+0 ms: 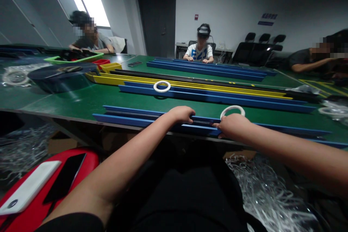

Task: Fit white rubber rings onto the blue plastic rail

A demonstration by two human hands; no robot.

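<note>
A long blue channel-shaped strip (127,119) lies along the near edge of the green table. My left hand (183,114) is over its middle, with fingers curled down onto it. To the right, my right hand (234,124) is closed low at the same strip, its fingertips at the channel. A roll of white tape (233,108) rises behind the right hand and appears held in it; its lower part is hidden by the hand. Another white tape roll (162,91) rests on a second blue strip (217,98) farther back.
Yellow and black strips (190,86) and more blue strips (203,70) lie beyond. At left are a large dark-blue roll (62,79) and a green tray (95,58). Phones lie on a red stool (88,156). Tangled clear strips (274,192) cover the floor. Three people sit around the table.
</note>
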